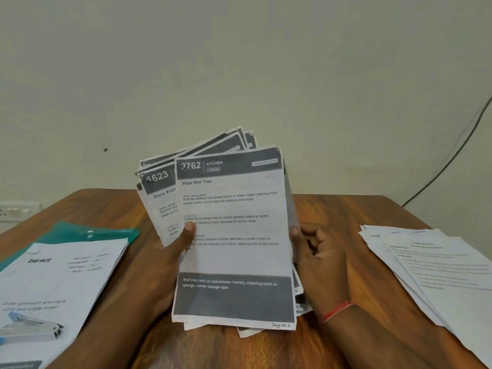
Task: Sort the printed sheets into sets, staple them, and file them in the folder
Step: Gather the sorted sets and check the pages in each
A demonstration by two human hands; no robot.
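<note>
Both hands hold up a fanned stack of printed sheets [234,257] over the middle of the wooden table [332,209]. The front sheet reads "2762 Kitchen, Wipe Wall Tiles"; a sheet numbered 1623 [159,193] sticks out behind it on the left. My left hand [170,262] grips the stack's left edge, thumb pressed on the front page. My right hand [316,257] holds the right edge, fingers mostly behind the paper. A teal plastic folder [87,231] lies at the left under white pages. A blue and metal stapler [29,328] rests on those pages.
A white "blinkit" cover sheet [61,278] lies on the folder at the left. A loose pile of white printed pages [436,267] sits at the right. Behind the table is a pale wall, with a dark cable [452,155] at the right and a wall socket [18,209] at the left.
</note>
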